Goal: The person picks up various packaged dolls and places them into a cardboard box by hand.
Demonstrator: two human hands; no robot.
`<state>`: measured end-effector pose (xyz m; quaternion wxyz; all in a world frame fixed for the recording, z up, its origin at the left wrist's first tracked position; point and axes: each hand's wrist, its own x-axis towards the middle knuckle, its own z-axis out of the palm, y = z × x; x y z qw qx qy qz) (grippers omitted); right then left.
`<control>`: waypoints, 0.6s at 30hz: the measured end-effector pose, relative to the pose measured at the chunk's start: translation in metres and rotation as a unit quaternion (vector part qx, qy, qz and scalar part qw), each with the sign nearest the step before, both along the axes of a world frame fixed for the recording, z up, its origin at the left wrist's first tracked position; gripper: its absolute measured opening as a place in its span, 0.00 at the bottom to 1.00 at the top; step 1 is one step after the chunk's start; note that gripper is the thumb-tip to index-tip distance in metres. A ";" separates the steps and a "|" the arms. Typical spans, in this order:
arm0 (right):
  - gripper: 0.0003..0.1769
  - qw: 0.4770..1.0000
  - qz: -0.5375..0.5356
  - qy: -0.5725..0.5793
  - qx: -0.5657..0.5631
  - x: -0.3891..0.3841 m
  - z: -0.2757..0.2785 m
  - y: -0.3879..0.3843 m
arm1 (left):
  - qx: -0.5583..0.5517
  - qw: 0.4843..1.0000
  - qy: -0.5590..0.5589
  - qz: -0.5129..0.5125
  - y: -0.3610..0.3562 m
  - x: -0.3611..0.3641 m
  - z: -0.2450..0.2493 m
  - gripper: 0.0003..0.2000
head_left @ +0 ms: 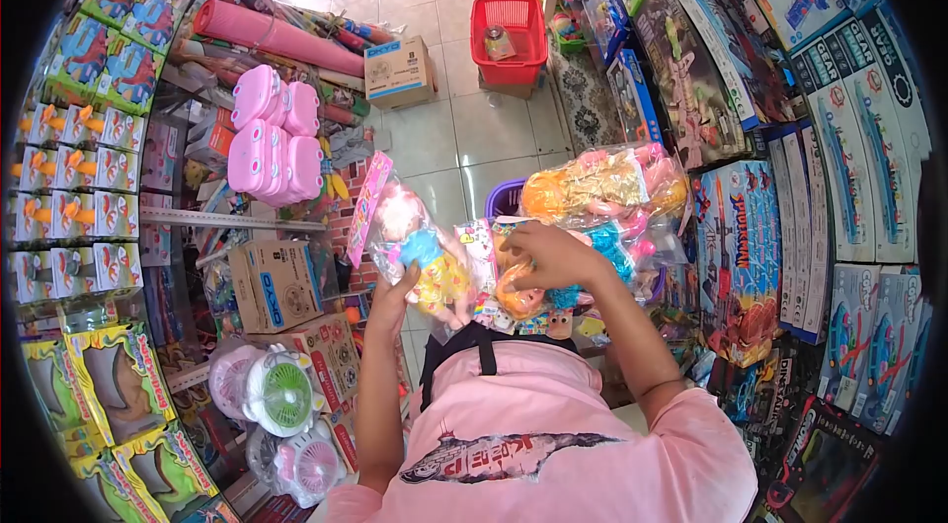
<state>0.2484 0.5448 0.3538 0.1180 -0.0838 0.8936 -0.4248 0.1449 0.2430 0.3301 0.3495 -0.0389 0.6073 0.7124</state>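
Nearest, beyond the pink shirt (504, 424), a bagged doll in a yellow dress (432, 271) is grasped by the left hand (388, 291) along its lower left side. To its right, the right hand (553, 256) is placed over an orange-haired doll (520, 304) among the packed dolls at a purple basket (502, 197) — its fingers are bent, but whether anything is gripped cannot be told. The dolls appear to be being sorted; for the next move, a firm pinch on the slippery wrapping seems called for. Farther off, a red basket (484, 51) is seen — with a carton (398, 74) to its left.
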 end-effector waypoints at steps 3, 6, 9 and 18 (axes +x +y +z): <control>0.38 0.995 0.044 -0.061 0.064 0.020 -0.007 -0.007 | 0.002 1.000 -0.023 0.010 -0.006 0.009 -0.007 0.27; 0.39 0.977 0.042 0.046 0.202 0.027 -0.015 -0.033 | 0.028 0.998 -0.044 0.035 -0.001 0.017 -0.018 0.25; 0.36 0.982 0.063 -0.055 0.171 0.017 -0.016 -0.041 | 0.015 0.999 -0.037 0.030 0.003 0.021 -0.023 0.25; 0.40 0.988 0.036 -0.038 0.148 0.015 0.022 -0.013 | 0.077 0.991 -0.061 0.092 -0.033 0.022 -0.004 0.22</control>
